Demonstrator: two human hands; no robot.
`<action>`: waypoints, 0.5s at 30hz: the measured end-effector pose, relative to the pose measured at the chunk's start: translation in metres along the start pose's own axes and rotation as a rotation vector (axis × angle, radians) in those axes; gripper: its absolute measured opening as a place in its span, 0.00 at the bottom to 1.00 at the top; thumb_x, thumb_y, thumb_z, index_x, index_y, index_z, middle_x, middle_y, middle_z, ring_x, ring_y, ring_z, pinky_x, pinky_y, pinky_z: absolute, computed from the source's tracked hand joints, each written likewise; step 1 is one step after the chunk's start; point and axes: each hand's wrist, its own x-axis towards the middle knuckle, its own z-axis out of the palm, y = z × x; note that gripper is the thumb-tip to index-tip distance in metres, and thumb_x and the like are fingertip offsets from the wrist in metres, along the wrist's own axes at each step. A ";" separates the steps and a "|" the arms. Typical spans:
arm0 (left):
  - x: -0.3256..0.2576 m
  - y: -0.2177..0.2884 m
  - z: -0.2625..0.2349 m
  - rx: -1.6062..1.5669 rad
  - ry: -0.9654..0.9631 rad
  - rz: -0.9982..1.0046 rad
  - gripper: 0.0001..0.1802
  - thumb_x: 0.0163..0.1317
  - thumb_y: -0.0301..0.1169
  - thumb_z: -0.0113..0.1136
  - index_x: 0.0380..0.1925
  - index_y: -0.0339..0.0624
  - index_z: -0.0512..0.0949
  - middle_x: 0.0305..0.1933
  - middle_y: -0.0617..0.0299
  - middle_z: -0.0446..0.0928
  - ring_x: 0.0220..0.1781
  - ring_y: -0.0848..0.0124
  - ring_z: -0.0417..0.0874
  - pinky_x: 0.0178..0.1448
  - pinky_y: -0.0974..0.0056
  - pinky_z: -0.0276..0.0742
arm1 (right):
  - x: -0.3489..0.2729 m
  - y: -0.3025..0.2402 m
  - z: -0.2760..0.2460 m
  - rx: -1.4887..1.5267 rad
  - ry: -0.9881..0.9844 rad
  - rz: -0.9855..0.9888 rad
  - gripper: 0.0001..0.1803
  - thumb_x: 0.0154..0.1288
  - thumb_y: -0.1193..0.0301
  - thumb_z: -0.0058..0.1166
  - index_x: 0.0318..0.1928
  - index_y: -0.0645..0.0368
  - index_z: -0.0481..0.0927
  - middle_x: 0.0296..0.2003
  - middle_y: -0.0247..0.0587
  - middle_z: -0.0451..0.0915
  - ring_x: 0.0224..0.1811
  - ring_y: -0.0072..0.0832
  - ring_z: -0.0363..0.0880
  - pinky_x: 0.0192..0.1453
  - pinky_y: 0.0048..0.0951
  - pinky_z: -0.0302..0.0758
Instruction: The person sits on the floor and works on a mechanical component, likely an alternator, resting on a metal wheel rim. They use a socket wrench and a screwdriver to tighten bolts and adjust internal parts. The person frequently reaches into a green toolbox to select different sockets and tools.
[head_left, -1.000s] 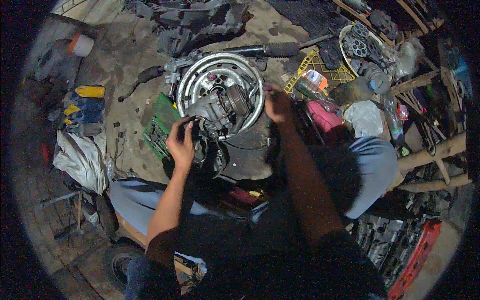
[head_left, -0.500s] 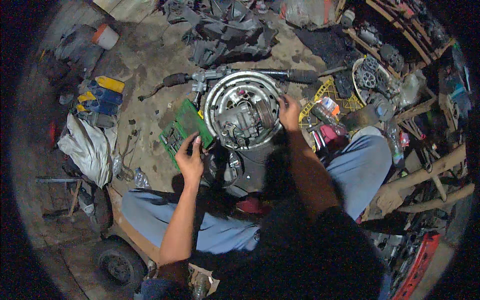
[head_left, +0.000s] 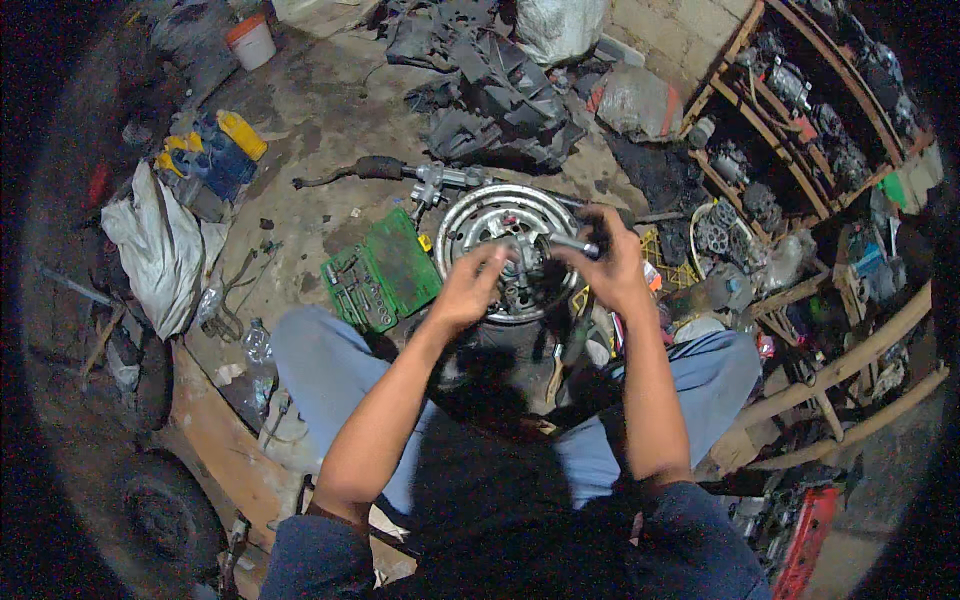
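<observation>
While both hands work at the middle of the wheel [head_left: 508, 250], the right hand [head_left: 612, 268] has its fingers curled shut around a metal tool [head_left: 570, 243], a bright bar that looks like a ratchet or socket handle. Its long axis runs roughly left to right, from the fist toward the hub [head_left: 522, 262]. The left hand [head_left: 466, 288] comes in from the near left with its fingers bent together over the hub end of that bar; whether they pinch the tool's head or only steady it against the hub cannot be told, since the knuckles hide the contact.

So the hub lies just beyond the left fingertips and to the left of the right fist, with the two hands almost meeting over it. The left hand is the nearer to the hub centre; the right sits over the wheel's right rim.

Outward from there, the wheel lies flat on the dirt floor [head_left: 320, 150] between the person's knees. Just left of it is an open green socket case [head_left: 383, 275], touching or nearly touching the rim. Beyond the wheel's far edge lies a handlebar [head_left: 400, 172] with a black grip. Farther left are a white sack [head_left: 155, 245] and a blue and yellow object [head_left: 215, 150]; to the right stands a wooden rack [head_left: 800, 130] of parts.
</observation>
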 end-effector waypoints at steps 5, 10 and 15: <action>0.000 0.020 0.025 -0.016 -0.116 0.127 0.25 0.74 0.50 0.49 0.40 0.36 0.79 0.27 0.64 0.75 0.31 0.78 0.73 0.34 0.67 0.73 | -0.012 -0.034 0.011 -0.100 -0.120 -0.178 0.32 0.53 0.70 0.70 0.54 0.62 0.65 0.47 0.56 0.75 0.51 0.54 0.76 0.53 0.45 0.74; -0.012 0.042 0.003 -0.167 -0.014 0.005 0.25 0.73 0.47 0.53 0.29 0.35 0.80 0.24 0.65 0.76 0.24 0.82 0.71 0.27 0.72 0.69 | -0.001 -0.066 0.015 0.009 -0.291 -0.220 0.31 0.58 0.73 0.67 0.56 0.64 0.63 0.49 0.53 0.72 0.55 0.46 0.75 0.58 0.39 0.73; -0.007 0.056 0.000 -0.603 0.015 -0.162 0.19 0.73 0.45 0.54 0.35 0.39 0.76 0.20 0.70 0.70 0.18 0.82 0.67 0.22 0.73 0.64 | -0.006 -0.011 0.011 0.479 -0.337 0.214 0.25 0.75 0.58 0.47 0.62 0.64 0.64 0.54 0.46 0.74 0.58 0.30 0.71 0.64 0.34 0.68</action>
